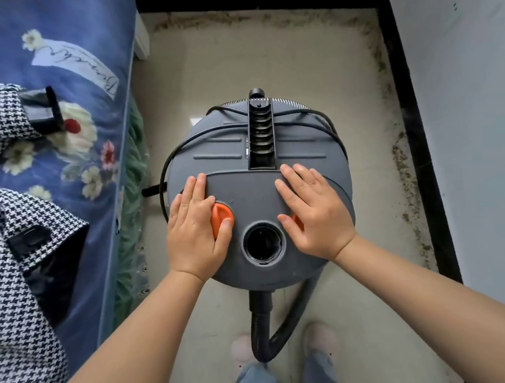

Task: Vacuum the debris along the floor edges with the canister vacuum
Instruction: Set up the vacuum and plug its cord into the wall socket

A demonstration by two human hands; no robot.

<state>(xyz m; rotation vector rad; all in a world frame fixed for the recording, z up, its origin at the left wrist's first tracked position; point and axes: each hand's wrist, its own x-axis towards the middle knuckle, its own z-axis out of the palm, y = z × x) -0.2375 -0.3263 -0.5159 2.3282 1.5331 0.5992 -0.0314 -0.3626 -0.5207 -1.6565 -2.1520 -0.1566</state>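
A round grey canister vacuum (253, 148) stands on the beige floor in front of me. My left hand (195, 227) lies flat on its lid, thumb against an orange knob (220, 217). My right hand (314, 213) lies flat on the lid too, covering most of a second orange knob (298, 221). Between the hands is an open round port (263, 243). A black hose (265, 333) leaves the near side and loops by my feet. A black cord (180, 150) runs over the lid. Dark debris (401, 160) lines the floor along the right and far edges.
A bed with a blue floral cover (62, 85) runs along the left, a houndstooth garment (8, 237) lying on it. A black baseboard (408, 101) borders white walls at the right and far side. My slippered feet (319, 341) stand just behind the vacuum.
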